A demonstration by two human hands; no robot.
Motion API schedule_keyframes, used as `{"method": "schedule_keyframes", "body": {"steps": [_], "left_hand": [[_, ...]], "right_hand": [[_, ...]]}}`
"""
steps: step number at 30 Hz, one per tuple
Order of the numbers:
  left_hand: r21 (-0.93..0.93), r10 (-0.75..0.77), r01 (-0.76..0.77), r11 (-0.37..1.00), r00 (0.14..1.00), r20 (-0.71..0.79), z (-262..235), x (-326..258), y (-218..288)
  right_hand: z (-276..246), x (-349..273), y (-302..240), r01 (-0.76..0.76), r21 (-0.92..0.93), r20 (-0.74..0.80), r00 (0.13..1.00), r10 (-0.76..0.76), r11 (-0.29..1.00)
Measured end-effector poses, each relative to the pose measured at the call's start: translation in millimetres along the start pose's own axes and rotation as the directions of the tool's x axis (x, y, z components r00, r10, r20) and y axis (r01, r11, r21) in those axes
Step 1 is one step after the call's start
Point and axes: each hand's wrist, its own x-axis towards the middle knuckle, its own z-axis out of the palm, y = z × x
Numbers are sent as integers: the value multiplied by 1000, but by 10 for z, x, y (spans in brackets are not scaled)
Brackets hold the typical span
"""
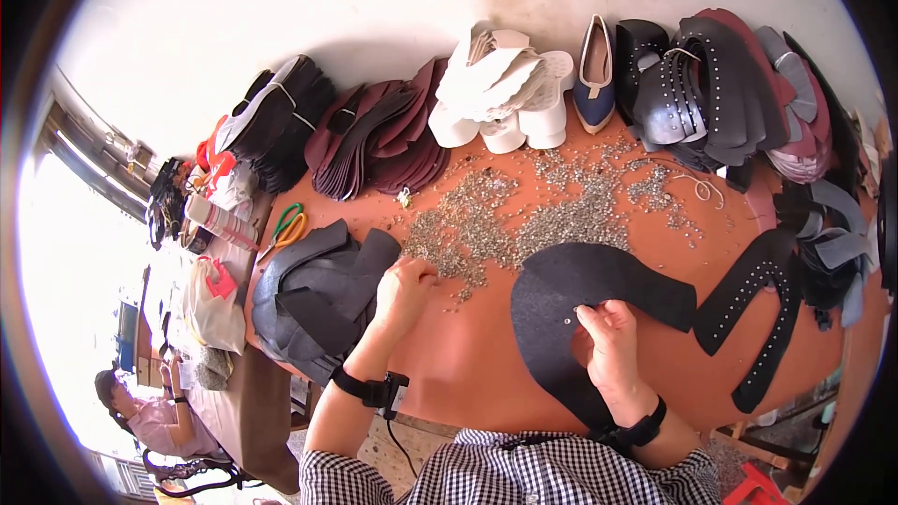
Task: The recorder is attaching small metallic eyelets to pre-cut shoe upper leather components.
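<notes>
At the near edge of a spread of small metallic studs (458, 220), my left hand (404, 297) is closed, fingertips drawn together; whatever they hold is too small to make out. My right hand (610, 346) pinches the inner edge of a curved black shoe-upper piece (552, 341), which lies partly on the table. One or two tiny shiny studs show on that piece by the right thumb and fingertip. Beside my left wrist lies a pile of dark, unstudded cut pieces (313, 295). A black piece with rows of studs (734, 309) rests to the right.
Scissors (288, 224) with green and orange handles lie at the table's left. Along the wall stand maroon pieces (379, 136), white trays (547, 122), a blue shoe (593, 79) and stacked studded uppers (716, 93). Another person (164, 416) sits at far left.
</notes>
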Motion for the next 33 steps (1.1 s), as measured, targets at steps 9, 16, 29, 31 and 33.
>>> {"method": "schedule_keyframes", "body": {"steps": [9, 16, 29, 31, 33], "left_hand": [[200, -6, -3, 980, 999, 47, 62, 66, 41], [259, 154, -173, 950, 984, 94, 83, 76, 241], [-286, -204, 176, 942, 976, -71, -46, 101, 28], [-226, -94, 91, 970, 996, -4, -50, 86, -15], [-166, -93, 100, 981, 994, 50, -79, 59, 24]], "right_hand": [[37, -4, -7, -8, -18, -12, 1000, 8, 1000], [-75, 20, 37, 65, 18, 68, 995, -66, 998], [-14, -12, -53, -31, -21, -24, 999, 30, 999], [1, -14, -49, -38, -12, -26, 999, 37, 999], [-40, -3, -15, -42, -8, 4, 999, 42, 999]]}}
